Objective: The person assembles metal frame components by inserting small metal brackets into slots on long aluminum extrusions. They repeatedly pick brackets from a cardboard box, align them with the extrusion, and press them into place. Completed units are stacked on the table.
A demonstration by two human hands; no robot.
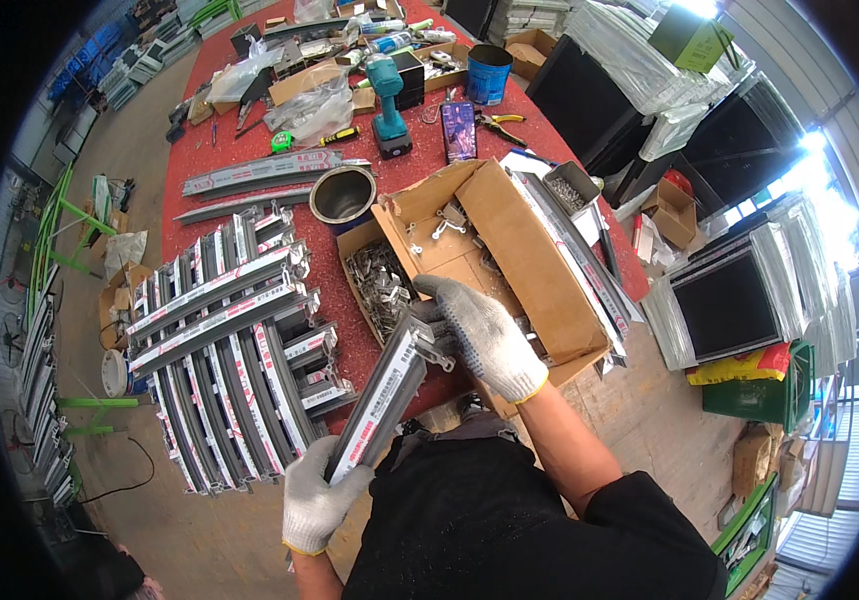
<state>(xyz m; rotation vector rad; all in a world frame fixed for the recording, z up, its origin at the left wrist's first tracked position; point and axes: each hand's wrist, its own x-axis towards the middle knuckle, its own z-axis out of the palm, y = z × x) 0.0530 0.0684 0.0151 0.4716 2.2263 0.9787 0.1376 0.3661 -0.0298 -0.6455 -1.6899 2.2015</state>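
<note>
My left hand [322,500], in a white knit glove, grips the lower end of a grey metal profile [382,402] with a white and red label strip. The profile slants up and away in front of my body. At its upper end sits a small metal bracket [434,350]. My right hand [490,338], gloved with dark dots on the fingers, pinches this bracket, its fingertips partly hidden. Just beyond is an open cardboard box [540,270] with a few metal brackets [450,220] inside. Beside it, a smaller carton holds many small metal parts [378,285].
Stacked labelled profiles [220,345] lie crosswise at the table's left. A dark metal can [343,197], teal cordless drill [388,108], phone [459,132], pliers [500,125] and blue tin [490,72] stand or lie farther back on the red table [240,130]. Wrapped panels [740,300] lean at right.
</note>
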